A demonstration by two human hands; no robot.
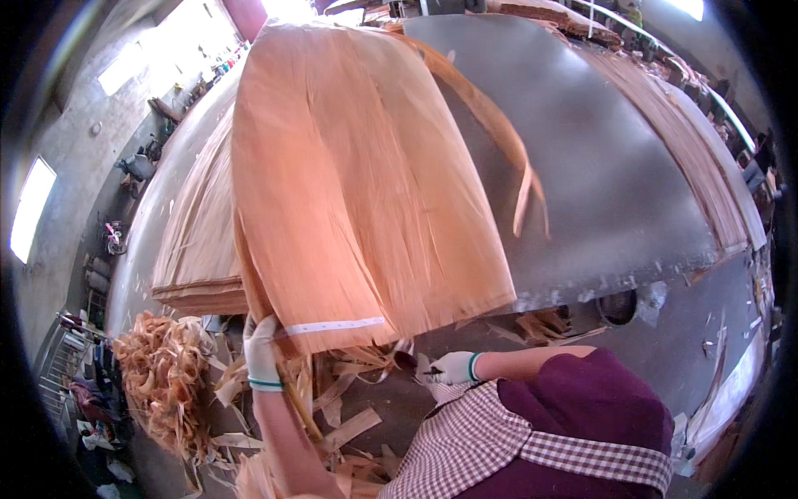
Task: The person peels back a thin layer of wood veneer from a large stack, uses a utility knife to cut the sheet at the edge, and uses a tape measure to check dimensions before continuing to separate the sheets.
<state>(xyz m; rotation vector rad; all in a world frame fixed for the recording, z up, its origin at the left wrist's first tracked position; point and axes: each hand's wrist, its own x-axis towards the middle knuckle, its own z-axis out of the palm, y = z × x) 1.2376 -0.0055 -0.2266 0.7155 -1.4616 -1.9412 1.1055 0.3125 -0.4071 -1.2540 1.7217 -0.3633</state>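
Note:
A large sheet of orange-brown wood veneer (299, 166) spreads over the table, its near end hanging slightly past the table's front edge. My left hand (262, 353), in a white glove with a green cuff, is closed on the near left corner of this sheet. A white strip with small marks (332, 325) lies along the sheet's near edge. My right hand (453, 368), gloved the same way, is closed in front of my checked apron (453, 432). A small dark tool (433, 372) shows at its fingers; its exact kind is unclear. A narrow veneer strip (490, 116) curls off to the right.
A stack of veneer (199, 224) lies left of the sheet, another stack (665, 141) at the far right of the grey tabletop (582, 166). Shredded veneer scraps (166, 378) are heaped at lower left, with loose pieces (353, 428) on the floor by my legs.

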